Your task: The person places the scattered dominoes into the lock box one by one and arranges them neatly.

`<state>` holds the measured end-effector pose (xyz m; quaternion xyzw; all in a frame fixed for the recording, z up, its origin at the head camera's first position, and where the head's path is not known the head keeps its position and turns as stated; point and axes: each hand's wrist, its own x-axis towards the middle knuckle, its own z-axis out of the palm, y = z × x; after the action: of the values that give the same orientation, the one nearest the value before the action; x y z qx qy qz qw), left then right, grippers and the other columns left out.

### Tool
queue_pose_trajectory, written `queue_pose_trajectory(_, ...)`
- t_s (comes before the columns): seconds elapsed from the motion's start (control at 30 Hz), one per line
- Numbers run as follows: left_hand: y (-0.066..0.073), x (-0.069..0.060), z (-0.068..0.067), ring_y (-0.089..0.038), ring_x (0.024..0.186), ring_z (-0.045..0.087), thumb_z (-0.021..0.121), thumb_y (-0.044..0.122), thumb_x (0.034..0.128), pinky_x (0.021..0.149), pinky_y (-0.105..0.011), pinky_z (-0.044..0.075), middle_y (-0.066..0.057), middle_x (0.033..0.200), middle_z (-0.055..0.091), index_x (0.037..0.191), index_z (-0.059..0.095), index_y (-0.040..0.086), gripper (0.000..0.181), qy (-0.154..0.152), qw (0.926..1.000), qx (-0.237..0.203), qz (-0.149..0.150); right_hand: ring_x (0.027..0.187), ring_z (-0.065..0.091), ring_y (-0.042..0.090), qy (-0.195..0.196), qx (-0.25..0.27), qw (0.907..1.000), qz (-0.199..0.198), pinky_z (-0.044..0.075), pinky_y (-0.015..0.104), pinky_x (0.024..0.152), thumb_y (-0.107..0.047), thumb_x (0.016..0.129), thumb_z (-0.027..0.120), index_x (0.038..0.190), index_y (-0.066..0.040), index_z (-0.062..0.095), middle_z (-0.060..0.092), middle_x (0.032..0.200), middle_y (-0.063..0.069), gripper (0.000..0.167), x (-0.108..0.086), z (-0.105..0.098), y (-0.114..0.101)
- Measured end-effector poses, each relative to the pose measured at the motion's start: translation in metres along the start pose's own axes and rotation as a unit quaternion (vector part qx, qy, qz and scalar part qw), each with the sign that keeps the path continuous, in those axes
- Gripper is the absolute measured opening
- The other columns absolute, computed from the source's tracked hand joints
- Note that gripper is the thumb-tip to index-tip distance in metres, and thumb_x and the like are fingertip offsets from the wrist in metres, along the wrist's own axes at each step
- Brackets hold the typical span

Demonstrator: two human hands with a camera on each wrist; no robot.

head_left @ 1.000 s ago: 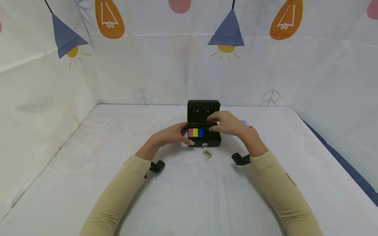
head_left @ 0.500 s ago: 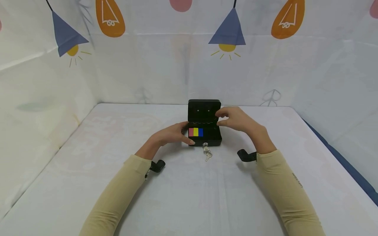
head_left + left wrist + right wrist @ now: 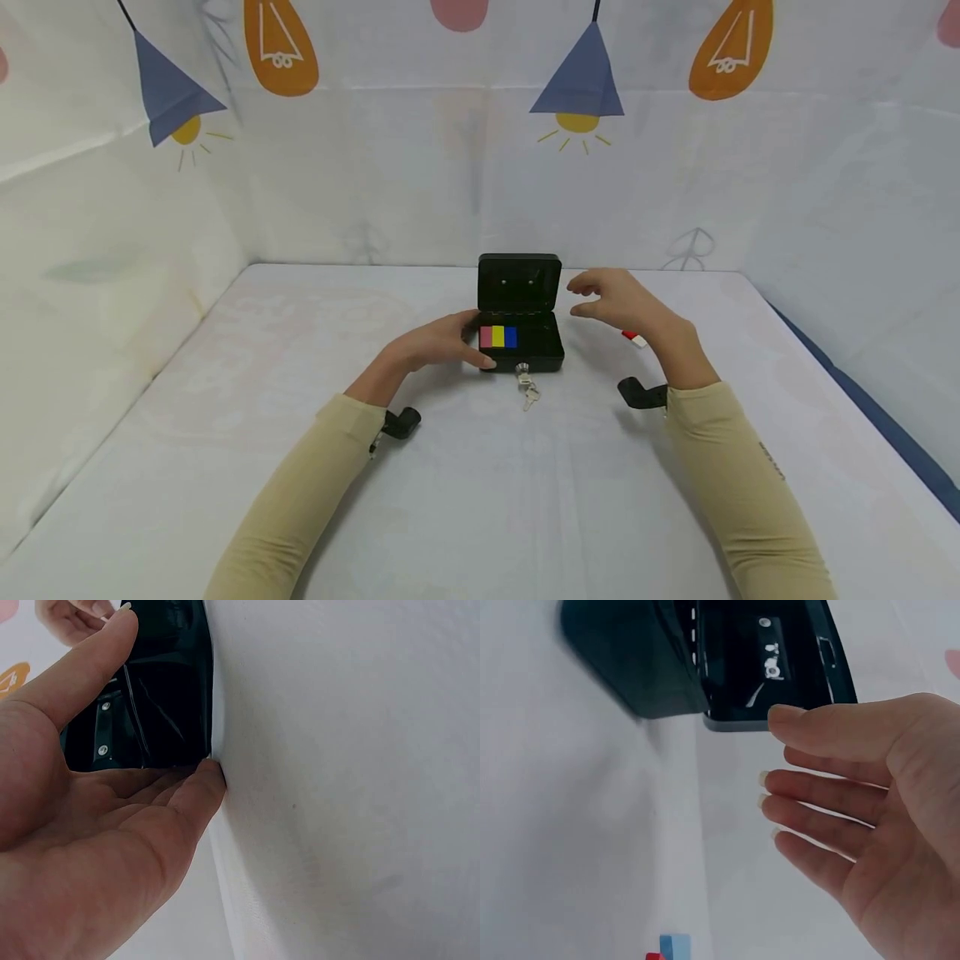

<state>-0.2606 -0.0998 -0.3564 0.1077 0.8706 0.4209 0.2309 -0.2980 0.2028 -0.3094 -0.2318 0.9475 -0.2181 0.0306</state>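
A black cash box (image 3: 536,335) stands on the table with its lid (image 3: 517,283) raised. Inside, at the left, pink (image 3: 486,337), yellow (image 3: 498,337) and blue (image 3: 511,337) blocks lie side by side. Keys (image 3: 530,392) hang from the lock at the front. My left hand (image 3: 435,343) grips the box's left end, thumb at the front edge and fingers toward the back. Just right of the lid, my right hand (image 3: 622,302) hovers with fingers apart, holding nothing; the right wrist view shows the fingers (image 3: 817,795) loosely extended.
A red and white piece (image 3: 634,337) lies on the table by the right wrist, partly hidden. In the right wrist view, a light blue block (image 3: 678,946) and a red one (image 3: 654,956) show at the bottom. White cloth walls (image 3: 360,183) surround the table.
My right hand has moved out of the box to the right, past the lid, and sits apart from it. My left hand and the box have stayed in place.
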Motion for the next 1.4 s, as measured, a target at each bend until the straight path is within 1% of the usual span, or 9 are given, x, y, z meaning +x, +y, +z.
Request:
queue_pose_trajectory(0.23, -0.002, 0.0, 0.0, -0.024, 0.154, 0.021, 0.082, 0.038, 0.0793, 0.123, -0.054, 0.022, -0.002, 0.167, 0.02, 0.16, 0.016, 0.017, 0.106, 0.002, 1.0, 0.009, -0.002, 0.123, 0.055, 0.039, 0.0, -0.009, 0.9999, 0.01, 0.045, 0.056, 0.105, -0.014, 0.092, 0.068, 0.13, 0.001, 0.061, 0.061, 0.132, 0.023, 0.042, -0.001, -0.001, 0.013)
queue_pose_trajectory(0.47, -0.003, 0.0, 0.0, -0.024, 0.153, 0.021, 0.083, 0.04, 0.0781, 0.123, -0.055, 0.023, -0.002, 0.167, 0.02, 0.16, 0.017, 0.018, 0.108, 0.004, 0.9999, 0.01, -0.004, 0.124, 0.054, 0.039, -0.003, -0.007, 0.9991, 0.041, 0.044, 0.057, 0.105, -0.015, 0.092, 0.066, 0.132, 0.002, 0.059, 0.061, 0.132, 0.025, 0.044, -0.002, 0.0, 0.032)
queue_pose_trajectory(0.6, -0.003, -0.001, -0.001, -0.024, 0.153, 0.022, 0.083, 0.04, 0.0776, 0.123, -0.055, 0.023, -0.002, 0.167, 0.021, 0.16, 0.017, 0.018, 0.108, 0.005, 0.9999, 0.008, -0.003, 0.124, 0.053, 0.04, -0.004, -0.006, 0.9987, 0.051, 0.042, 0.058, 0.106, -0.016, 0.092, 0.065, 0.132, 0.003, 0.059, 0.06, 0.131, 0.026, 0.045, -0.002, 0.001, 0.041)
queue_pose_trajectory(0.97, -0.002, 0.001, 0.0, -0.023, 0.153, 0.021, 0.083, 0.039, 0.0782, 0.123, -0.053, 0.023, -0.002, 0.167, 0.021, 0.16, 0.017, 0.017, 0.108, 0.002, 1.0, 0.009, 0.001, 0.131, 0.047, 0.042, -0.009, 0.011, 0.9962, 0.086, 0.04, 0.059, 0.109, -0.018, 0.093, 0.063, 0.136, 0.0, 0.056, 0.055, 0.138, 0.026, 0.047, -0.008, 0.003, 0.063)
queue_pose_trajectory(1.2, -0.002, 0.0, 0.0, -0.023, 0.153, 0.022, 0.083, 0.037, 0.079, 0.123, -0.054, 0.023, -0.002, 0.167, 0.02, 0.16, 0.016, 0.017, 0.107, 0.002, 1.0, 0.005, -0.004, 0.128, 0.048, 0.043, -0.01, 0.005, 0.995, 0.099, 0.04, 0.059, 0.108, -0.018, 0.092, 0.065, 0.134, 0.001, 0.057, 0.055, 0.136, 0.028, 0.047, -0.007, 0.005, 0.07)
queue_pose_trajectory(1.4, -0.001, 0.0, 0.0, -0.023, 0.153, 0.022, 0.082, 0.037, 0.0795, 0.123, -0.054, 0.023, -0.003, 0.167, 0.02, 0.16, 0.017, 0.017, 0.106, 0.001, 1.0, 0.008, -0.001, 0.124, 0.051, 0.041, -0.011, 0.01, 0.9934, 0.114, 0.044, 0.056, 0.106, -0.017, 0.091, 0.065, 0.134, 0.002, 0.057, 0.056, 0.136, 0.028, 0.048, -0.008, 0.007, 0.074)
